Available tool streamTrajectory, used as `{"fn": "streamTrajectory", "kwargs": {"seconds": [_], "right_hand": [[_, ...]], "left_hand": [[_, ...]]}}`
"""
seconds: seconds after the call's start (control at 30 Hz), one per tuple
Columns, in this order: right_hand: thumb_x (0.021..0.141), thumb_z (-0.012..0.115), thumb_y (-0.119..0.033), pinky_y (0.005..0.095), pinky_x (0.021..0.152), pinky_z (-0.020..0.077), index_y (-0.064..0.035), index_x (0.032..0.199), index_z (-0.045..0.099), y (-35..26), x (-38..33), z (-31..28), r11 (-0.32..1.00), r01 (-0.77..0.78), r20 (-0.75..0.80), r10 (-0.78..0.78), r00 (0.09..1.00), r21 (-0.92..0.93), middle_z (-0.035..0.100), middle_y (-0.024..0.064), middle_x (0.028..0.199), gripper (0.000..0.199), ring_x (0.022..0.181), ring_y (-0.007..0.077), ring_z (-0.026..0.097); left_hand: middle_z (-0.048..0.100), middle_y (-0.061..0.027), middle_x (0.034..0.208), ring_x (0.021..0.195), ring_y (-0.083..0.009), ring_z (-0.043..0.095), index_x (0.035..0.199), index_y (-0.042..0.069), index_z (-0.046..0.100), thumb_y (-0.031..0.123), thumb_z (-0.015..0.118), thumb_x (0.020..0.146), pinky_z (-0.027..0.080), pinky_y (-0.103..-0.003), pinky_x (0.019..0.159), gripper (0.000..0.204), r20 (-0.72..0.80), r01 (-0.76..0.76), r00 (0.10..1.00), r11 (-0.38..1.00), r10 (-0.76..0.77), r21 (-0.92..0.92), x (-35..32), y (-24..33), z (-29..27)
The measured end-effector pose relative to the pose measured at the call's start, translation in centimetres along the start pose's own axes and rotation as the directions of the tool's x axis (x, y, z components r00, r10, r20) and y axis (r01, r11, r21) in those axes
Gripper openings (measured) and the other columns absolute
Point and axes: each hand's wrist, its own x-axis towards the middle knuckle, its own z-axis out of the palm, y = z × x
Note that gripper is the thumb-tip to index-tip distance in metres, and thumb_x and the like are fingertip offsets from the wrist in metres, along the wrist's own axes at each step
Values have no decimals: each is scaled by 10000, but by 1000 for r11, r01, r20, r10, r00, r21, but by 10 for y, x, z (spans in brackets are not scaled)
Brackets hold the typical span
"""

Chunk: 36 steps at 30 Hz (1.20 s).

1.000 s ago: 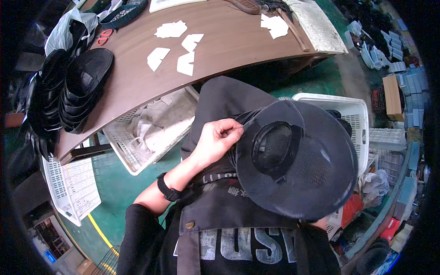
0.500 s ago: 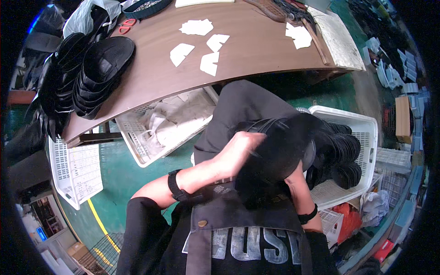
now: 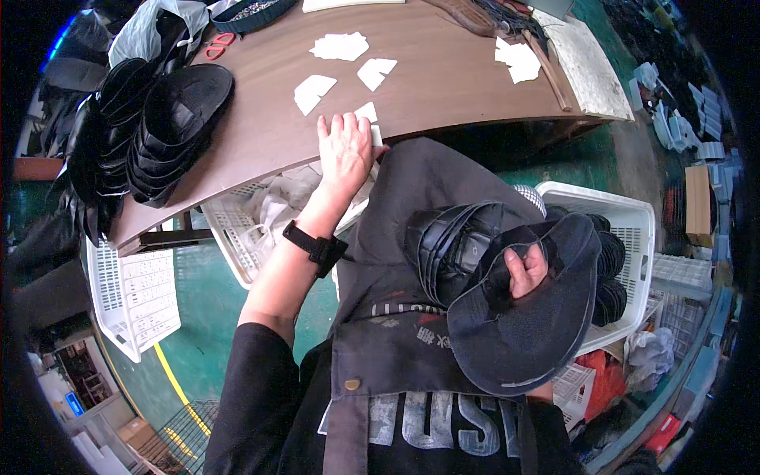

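Gripped by the right hand, whose fingers show through its opening, a dark brimmed hat tilts beside nested black pieces on the lap. Over there, the left hand partly covers a white piece at the table's edge; I can't tell whether it pinches it.
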Motion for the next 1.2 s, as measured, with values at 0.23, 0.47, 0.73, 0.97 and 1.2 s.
{"fn": "streamTrajectory", "kwargs": {"seconds": [0.23,0.47,0.73,0.97,1.2], "right_hand": [[880,545,-73,296,913,402,8,1215,491,-3,0,-2,999,-37,-68,37,997,2,605,92,1116,349,1012,168,571],[871,549,-58,292,915,400,11,1200,501,7,2,-7,998,23,-80,-18,997,61,603,85,1121,340,1016,162,568],[867,552,-68,295,927,393,12,1200,504,-2,3,-1,1000,-14,-56,13,998,-19,600,83,1118,346,1030,165,558],[867,561,-80,300,913,401,12,1196,504,10,2,-10,999,-27,-89,24,996,-32,603,79,1103,347,1004,162,565],[879,529,-84,268,827,436,-8,1232,491,4,4,-1,998,24,-91,-28,995,-52,608,55,1060,364,931,139,581]], "left_hand": [[597,-106,680,759,-285,582,684,50,634,210,595,794,469,-378,723,198,-303,7,947,947,-110,-321,5,-39,11],[658,-122,734,708,-283,645,891,84,672,307,657,776,486,-373,655,252,54,381,892,684,-448,-622,-1,-80,10],[629,-93,693,660,-240,627,892,79,658,370,665,779,478,-373,664,313,-86,306,883,705,-461,-640,19,-87,1],[640,-95,682,688,-260,633,759,85,675,421,526,877,478,-373,699,386,147,454,873,666,-465,-592,35,-112,0],[667,-124,796,813,-296,643,857,86,679,367,525,869,486,-398,756,321,-27,427,864,761,-503,-488,44,-119,8]]}}
